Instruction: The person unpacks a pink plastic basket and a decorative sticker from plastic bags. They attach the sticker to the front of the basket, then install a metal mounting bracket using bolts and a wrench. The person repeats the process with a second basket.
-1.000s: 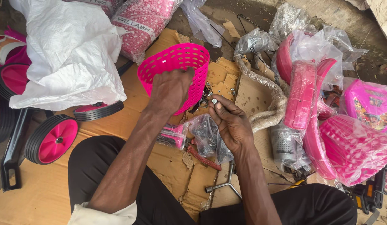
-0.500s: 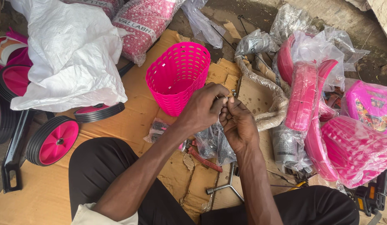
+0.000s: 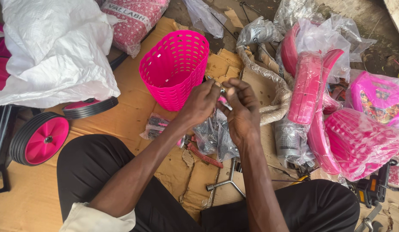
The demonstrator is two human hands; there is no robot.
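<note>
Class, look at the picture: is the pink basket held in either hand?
No, the basket lies on the cardboard while both hands pinch a small part beside it.

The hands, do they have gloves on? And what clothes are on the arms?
No gloves. The left hand and right hand are both bare, with no rings or watch in view. The forearms are bare too. A pale cream sleeve is rolled up near the left elbow. The right arm's sleeve is out of view. The black trousers cover the legs below.

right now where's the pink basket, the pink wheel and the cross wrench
pink basket point(image 3: 171, 75), head view, on its perforated side wall
pink wheel point(image 3: 45, 140), head view, on the pink disc
cross wrench point(image 3: 228, 182), head view, at its centre joint
</note>
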